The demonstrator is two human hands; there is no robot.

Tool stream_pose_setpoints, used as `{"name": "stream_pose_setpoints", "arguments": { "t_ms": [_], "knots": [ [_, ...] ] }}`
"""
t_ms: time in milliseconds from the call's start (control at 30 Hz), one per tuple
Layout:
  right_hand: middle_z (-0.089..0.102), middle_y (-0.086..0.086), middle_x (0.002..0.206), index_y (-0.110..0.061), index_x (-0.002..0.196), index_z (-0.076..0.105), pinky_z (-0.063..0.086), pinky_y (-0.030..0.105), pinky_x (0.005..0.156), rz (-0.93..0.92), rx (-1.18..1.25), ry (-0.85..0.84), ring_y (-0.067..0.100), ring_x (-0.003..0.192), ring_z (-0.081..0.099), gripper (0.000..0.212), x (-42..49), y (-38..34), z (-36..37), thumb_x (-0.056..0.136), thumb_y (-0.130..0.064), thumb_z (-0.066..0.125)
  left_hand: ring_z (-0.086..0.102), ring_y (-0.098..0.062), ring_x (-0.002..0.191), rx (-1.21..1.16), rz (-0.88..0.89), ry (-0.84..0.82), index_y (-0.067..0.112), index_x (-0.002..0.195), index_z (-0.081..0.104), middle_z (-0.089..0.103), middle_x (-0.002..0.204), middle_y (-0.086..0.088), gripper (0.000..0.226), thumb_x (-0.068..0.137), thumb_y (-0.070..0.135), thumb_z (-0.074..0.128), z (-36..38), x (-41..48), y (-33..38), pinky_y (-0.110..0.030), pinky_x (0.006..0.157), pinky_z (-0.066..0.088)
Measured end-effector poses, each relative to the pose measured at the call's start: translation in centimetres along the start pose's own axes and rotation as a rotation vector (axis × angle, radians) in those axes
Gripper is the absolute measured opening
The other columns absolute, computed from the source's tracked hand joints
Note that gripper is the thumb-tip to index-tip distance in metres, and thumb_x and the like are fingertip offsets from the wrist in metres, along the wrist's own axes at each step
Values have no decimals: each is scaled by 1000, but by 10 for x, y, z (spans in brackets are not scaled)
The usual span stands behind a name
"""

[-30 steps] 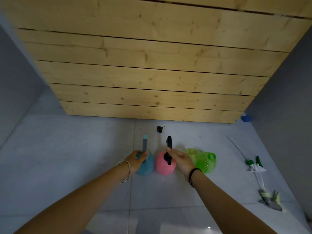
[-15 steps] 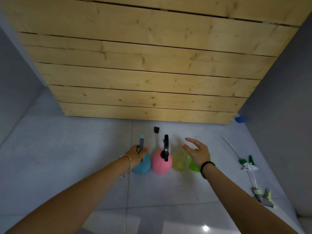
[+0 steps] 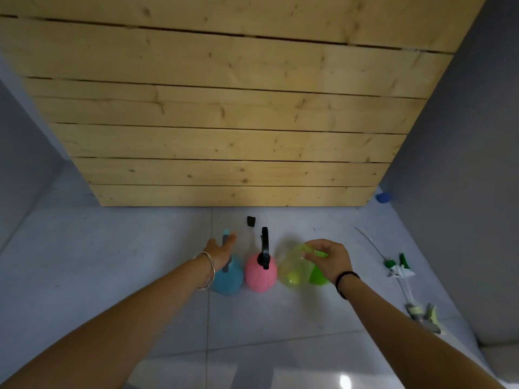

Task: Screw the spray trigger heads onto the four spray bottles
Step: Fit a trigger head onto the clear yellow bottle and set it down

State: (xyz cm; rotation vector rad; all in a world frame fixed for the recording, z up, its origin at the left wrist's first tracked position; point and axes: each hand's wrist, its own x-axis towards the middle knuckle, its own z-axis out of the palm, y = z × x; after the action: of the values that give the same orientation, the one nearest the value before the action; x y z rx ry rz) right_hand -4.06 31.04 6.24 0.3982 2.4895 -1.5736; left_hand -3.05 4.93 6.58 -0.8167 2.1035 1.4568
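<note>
The left hand, fingers straight, has released the round blue plastic bottle. At its 3 o'clock, the right hand now pinches the translucent yellow bottle.

Black scrap (small) lies near wooden planks.

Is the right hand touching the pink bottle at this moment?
Apart. In the head view the right hand grips the yellow bottle by its neck, and that bottle's body lies between the hand and the pink bottle.
</note>
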Motion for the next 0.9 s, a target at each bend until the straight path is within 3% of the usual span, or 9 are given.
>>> {"name": "stream_pose_setpoints", "arguments": {
  "t_ms": [133, 200, 267, 367, 500, 567, 700, 800, 900],
  "knots": [
    [71, 10, 97, -6, 92, 72, 52, 23, 78, -59, 87, -75, 20, 93, 64, 23, -8, -44, -54, 71, -12, 80, 14, -31, 146, 139, 143, 179, 7, 150, 7, 9, 159, -13, 93, 85, 62, 44, 7, -26, 30, -45, 119, 17],
    [70, 8, 94, -6, 95, 69, 53, 27, 82, -56, 123, -108, 20, 91, 64, 25, -15, -65, -83, 73, -14, 79, 6, -30, 147, 254, 250, 214, 9, 151, 8, 4, 160, -12, 93, 85, 64, 43, 16, -43, 50, -46, 120, 12],
    [69, 7, 97, -7, 93, 67, 51, 32, 90, -61, 140, -137, 19, 94, 63, 22, -22, -85, -109, 75, -14, 77, 12, -29, 146, 295, 330, 174, 10, 150, 14, 12, 159, -12, 93, 82, 67, 44, 28, -57, 71, -45, 119, 16],
    [69, 6, 102, -9, 94, 64, 52, 31, 91, -71, 172, -162, 16, 94, 65, 20, -36, -107, -149, 78, -15, 74, 22, -25, 144, 309, 444, -39, 17, 150, 15, 18, 158, -5, 101, 74, 69, 56, 59, -84, 99, -36, 116, 23],
    [70, 3, 105, -11, 97, 65, 55, 23, 80, -67, 249, -170, 13, 98, 66, 18, -55, -104, -193, 81, -19, 70, 39, -11, 128, 414, 607, -345, 25, 145, 22, 34, 149, 3, 116, 50, 65, 76, 113, -119, 119, -22, 103, 32],
    [70, 1, 105, -10, 100, 65, 54, 24, 82, -41, 260, -161, 13, 100, 65, 21, -64, -87, -211, 83, -22, 67, 46, -11, 123, 430, 666, -378, 24, 141, 30, 44, 140, 5, 118, 41, 59, 82, 144, -129, 121, -28, 104, 39],
    [72, 1, 103, -9, 108, 65, 54, 27, 84, 45, 324, -125, 12, 97, 66, 30, -71, -40, -234, 84, -26, 66, 49, -10, 109, 449, 689, -418, 21, 135, 34, 50, 127, 6, 101, 53, 36, 90, 196, -131, 112, -21, 91, 38],
    [73, 0, 100, -12, 103, 67, 55, 17, 69, 95, 402, -120, 9, 91, 69, 24, -71, -6, -240, 84, -26, 66, 49, -9, 104, 496, 674, -439, 20, 133, 38, 53, 122, 7, 94, 55, 37, 88, 222, -124, 101, -20, 87, 38],
    [70, 2, 111, -16, 102, 68, 53, 22, 79, 158, 479, -22, 13, 102, 65, 23, -65, 40, -246, 85, -31, 64, 48, -8, 102, 532, 641, -409, 19, 129, 41, 52, 119, 7, 87, 58, 38, 87, 248, -110, 88, -19, 86, 37]
  ]
}}
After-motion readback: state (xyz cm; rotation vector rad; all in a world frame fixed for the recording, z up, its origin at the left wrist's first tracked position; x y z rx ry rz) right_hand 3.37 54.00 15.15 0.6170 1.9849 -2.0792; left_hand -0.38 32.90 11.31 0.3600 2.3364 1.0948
